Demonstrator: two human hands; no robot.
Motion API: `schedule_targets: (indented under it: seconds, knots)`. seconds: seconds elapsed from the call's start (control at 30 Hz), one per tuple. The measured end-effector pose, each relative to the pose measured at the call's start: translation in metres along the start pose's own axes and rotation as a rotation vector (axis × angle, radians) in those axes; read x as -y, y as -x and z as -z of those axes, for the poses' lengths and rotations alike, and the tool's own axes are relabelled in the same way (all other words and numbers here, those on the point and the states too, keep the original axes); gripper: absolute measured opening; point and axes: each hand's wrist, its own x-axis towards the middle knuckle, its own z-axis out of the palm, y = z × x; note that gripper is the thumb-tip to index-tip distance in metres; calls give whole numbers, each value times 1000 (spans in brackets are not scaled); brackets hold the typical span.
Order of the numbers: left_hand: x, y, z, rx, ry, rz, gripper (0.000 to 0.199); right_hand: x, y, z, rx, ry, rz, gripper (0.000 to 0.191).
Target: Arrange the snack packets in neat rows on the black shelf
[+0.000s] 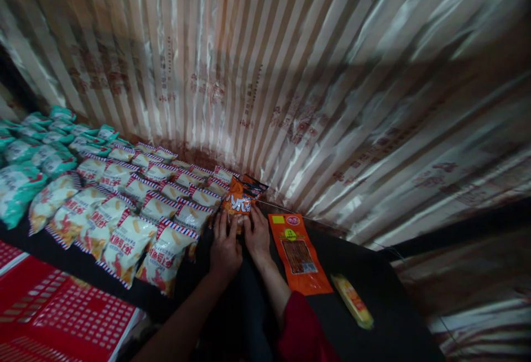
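Orange-and-black glossy plastic snack packet stands near the back edge of the black-covered table, touched at its lower part by the left hand and the right hand, whose fingers are nearly straight and slightly parted, though I cannot tell whether either hand grips it. Toward the table's left end sit rows of white, stripe-ended plastic snack bags, with puffy teal-and-white bags beyond them, while a flat orange rectangular pouch and a slim yellow wrapped stick lie toward the right edge.
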Motion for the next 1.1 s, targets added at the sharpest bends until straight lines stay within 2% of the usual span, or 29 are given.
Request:
schedule_targets:
  seconds: [0.2,0.33,0.47,0.6,0.8,0.93,1.1]
  knots:
    - [-6,-1,10,1,-22,-1,70,5,12,8,-16,26,-86,44]
    - [-14,1,19,-4,-26,-17,61,16,29,21,9,21,-110,36]
    - [-21,14,21,23,-8,-69,52,29,49,36,23,0,-123,33]
    - [-32,37,22,105,50,-140,41,38,74,52,42,-17,-133,33]
    - [-48,74,40,256,133,-310,45,49,123,75,40,-39,-132,39]
    - [-55,107,54,231,169,-386,45,58,160,87,40,-97,-126,38]
    - [-55,162,72,196,151,-339,49,70,210,92,79,-185,-143,35]
